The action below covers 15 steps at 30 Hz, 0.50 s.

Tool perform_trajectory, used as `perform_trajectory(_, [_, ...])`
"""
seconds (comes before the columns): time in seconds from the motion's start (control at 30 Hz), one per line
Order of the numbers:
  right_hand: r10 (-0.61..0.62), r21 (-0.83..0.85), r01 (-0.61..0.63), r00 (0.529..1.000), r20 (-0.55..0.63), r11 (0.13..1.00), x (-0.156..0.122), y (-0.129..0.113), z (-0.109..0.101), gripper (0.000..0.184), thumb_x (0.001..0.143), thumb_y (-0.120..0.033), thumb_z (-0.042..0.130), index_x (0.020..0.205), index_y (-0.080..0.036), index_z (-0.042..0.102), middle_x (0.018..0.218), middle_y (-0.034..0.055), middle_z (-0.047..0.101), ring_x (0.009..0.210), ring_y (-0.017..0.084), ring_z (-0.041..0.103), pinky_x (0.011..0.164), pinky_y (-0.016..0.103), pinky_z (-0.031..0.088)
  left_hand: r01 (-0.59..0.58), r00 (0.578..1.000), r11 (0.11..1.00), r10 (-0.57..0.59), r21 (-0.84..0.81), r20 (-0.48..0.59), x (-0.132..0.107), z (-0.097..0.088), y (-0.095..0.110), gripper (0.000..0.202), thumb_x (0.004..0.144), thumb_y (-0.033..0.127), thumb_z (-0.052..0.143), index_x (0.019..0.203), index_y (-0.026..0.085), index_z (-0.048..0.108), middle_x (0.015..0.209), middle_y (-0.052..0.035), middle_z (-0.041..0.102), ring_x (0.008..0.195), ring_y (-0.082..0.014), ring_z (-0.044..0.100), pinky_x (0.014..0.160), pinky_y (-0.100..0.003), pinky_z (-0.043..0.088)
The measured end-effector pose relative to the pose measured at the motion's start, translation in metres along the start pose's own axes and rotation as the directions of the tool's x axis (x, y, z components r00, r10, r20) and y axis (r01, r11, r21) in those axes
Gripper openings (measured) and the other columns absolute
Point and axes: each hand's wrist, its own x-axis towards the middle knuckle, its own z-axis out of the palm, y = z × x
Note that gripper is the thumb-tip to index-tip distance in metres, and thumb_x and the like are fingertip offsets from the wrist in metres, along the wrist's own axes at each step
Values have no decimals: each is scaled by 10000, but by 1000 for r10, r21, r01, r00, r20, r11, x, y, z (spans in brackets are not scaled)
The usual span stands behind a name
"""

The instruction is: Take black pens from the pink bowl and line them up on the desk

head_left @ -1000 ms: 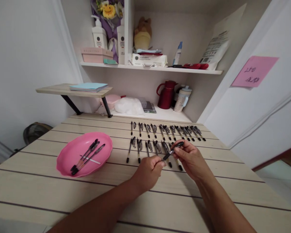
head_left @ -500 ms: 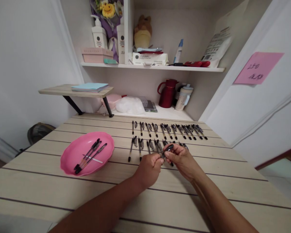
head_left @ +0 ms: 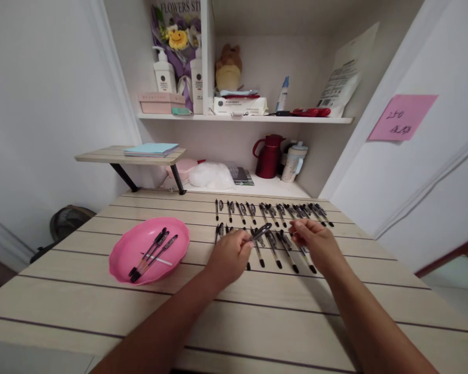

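Note:
My left hand is closed around a black pen, whose dark end sticks out past the fingertips toward the right. Over the right part of the near row of pens, my right hand has its thumb and fingers bent together. Whatever those fingers pinch, if anything, is too small to make out. Behind both hands lies a second row of pens, with caps beside several of them. To the left, a pink bowl holds a few capped pens and a thin white strip.
A small wooden stand with blue paper stands at the table's back left. At the back are a white plastic bag, a red jug and a pale bottle. A shelf runs above them.
My hands have moved apart: the right has gone to the right, off the pen, while the left keeps the pen and shifts slightly left. The camera view has tilted up a little.

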Motion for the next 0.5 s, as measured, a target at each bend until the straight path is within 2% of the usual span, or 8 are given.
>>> perform_trajectory(0.07, [6, -256, -32, 995, -100, 966, 14, 3, -22, 281, 646, -452, 616, 707, -179, 594, 638, 24, 626, 504, 125, 528, 466, 238, 362, -3, 999, 992, 7, 124, -33, 2, -25, -4, 196, 792, 273, 436, 800, 192, 615, 811, -34, 579, 780, -162, 516, 681, -254, 369])
perform_trajectory(0.13, [2, -516, -57, 994, -106, 855, 25, 13, -41, 250, 652, -437, 585, 657, -188, 600, 621, 32, 634, 522, 157, 554, 481, 258, 366, 67, 996, 966, -50, 249, -74, 4, -52, -14, 204, 780, 279, 455, 806, 200, 641, 827, -41, 590, 799, -172, 520, 680, -258, 365])
perform_trajectory(0.2, [-17, -682, -49, 996, -90, 730, 32, 30, -56, 242, 658, -427, 561, 654, -192, 619, 604, 46, 637, 557, 187, 572, 506, 277, 373, 154, 985, 917, -110, 367, -136, 3, -79, -29, 219, 778, 281, 451, 814, 207, 654, 843, -42, 611, 787, -174, 526, 668, -259, 355])
perform_trajectory(0.33, [-87, -850, -49, 990, -111, 525, 36, 65, -71, 296, 699, -458, 483, 742, -213, 644, 668, 82, 646, 663, 262, 590, 548, 337, 380, 357, 933, 775, -319, 522, -165, -8, -122, -65, 227, 767, 271, 442, 746, 194, 654, 753, -40, 645, 699, -167, 538, 593, -254, 325])
perform_trajectory(0.4, [-97, -870, -55, 988, -118, 490, 38, 78, -75, 309, 721, -489, 463, 765, -241, 641, 723, 112, 651, 676, 284, 586, 551, 367, 377, 428, 897, 719, -412, 548, -161, -18, -134, -80, 231, 766, 280, 445, 751, 185, 655, 739, -45, 657, 691, -164, 549, 587, -249, 324])
perform_trajectory(0.5, [-73, -860, -78, 988, -133, 504, 43, 88, -78, 228, 709, -485, 498, 709, -296, 626, 717, 114, 646, 655, 290, 579, 551, 386, 378, 487, 856, 663, -491, 568, -161, -31, -139, -96, 240, 765, 288, 448, 732, 174, 657, 722, -59, 667, 658, -160, 563, 573, -246, 326])
